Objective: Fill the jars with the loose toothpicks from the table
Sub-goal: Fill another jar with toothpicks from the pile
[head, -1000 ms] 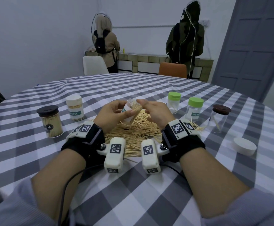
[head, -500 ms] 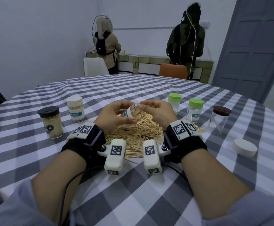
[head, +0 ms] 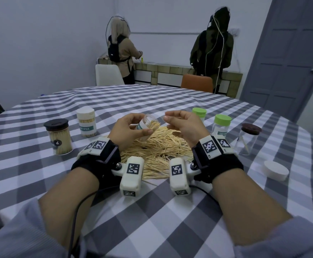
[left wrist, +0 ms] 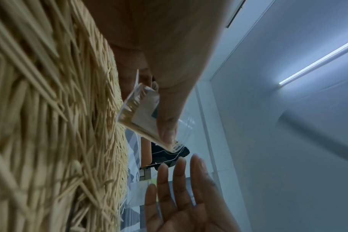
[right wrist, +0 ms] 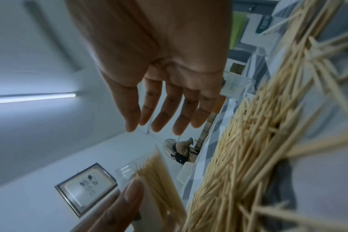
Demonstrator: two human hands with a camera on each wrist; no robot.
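Two hands hover above the toothpick pile on the checked desk. The left hand grips a clear open jar, partly filled with toothpicks, tilted with its mouth toward the right hand; its fingers curl round the labelled wall. Half a second ago the right hand's fingertips were at the jar mouth; now it has drawn back, apart from the jar, its fingers loosely extended and holding nothing. The jar itself sits slightly higher than before. Further out stand a dark-lidded full jar and a white-lidded jar on the left, two green-lidded jars and a near-empty brown-lidded jar on the right, with a loose white lid nearby.
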